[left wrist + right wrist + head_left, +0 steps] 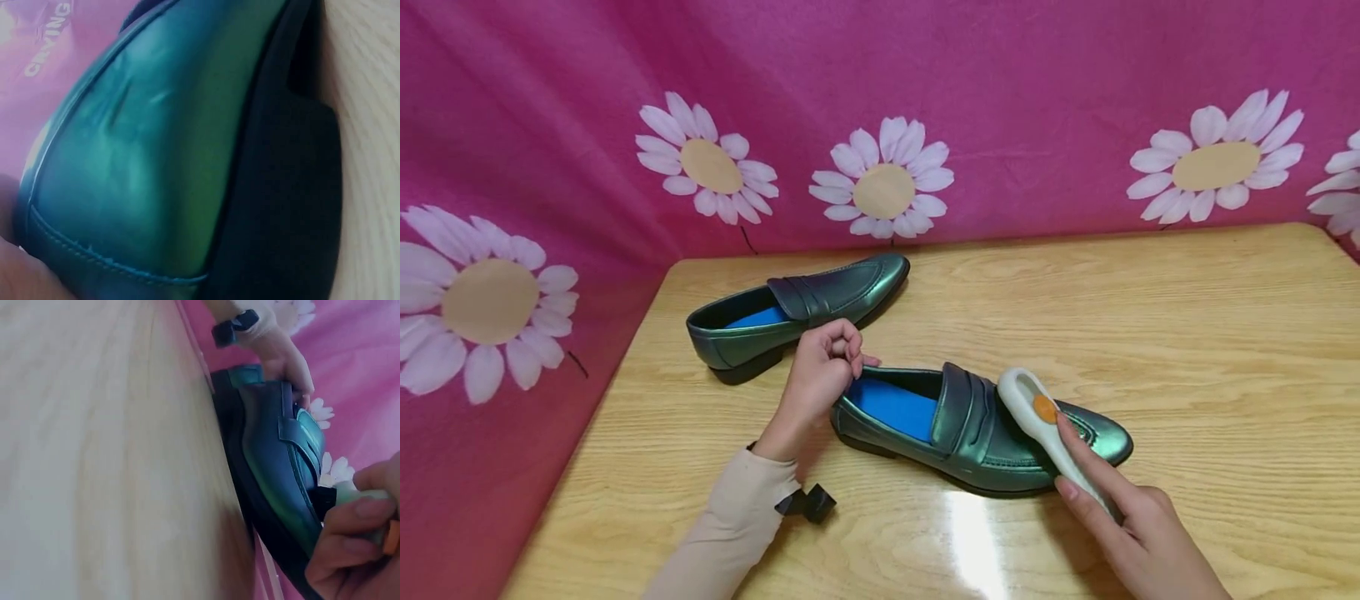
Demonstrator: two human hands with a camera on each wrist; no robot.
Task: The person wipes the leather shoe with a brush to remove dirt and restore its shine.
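A metallic green penny loafer [992, 442] lies sole down on the table, its toe to the right and a blue insole inside. At its heel, my left hand [820, 375] pinches the back rim with curled fingers. My right hand [1131, 517] grips a white-handled brush [1037, 417] with an orange button. The brush head is over the loafer's upper, just ahead of the strap. In the right wrist view, a dark part of the brush [324, 499] meets the upper. The left wrist view shows the loafer's heel side [144, 156] close up.
The matching loafer [745, 342] stands behind and to the left, close to my left hand. Under both shoes is a light wooden table [1225, 350]. A pink cloth with daisies [1037, 100] hangs along its back and left edges.
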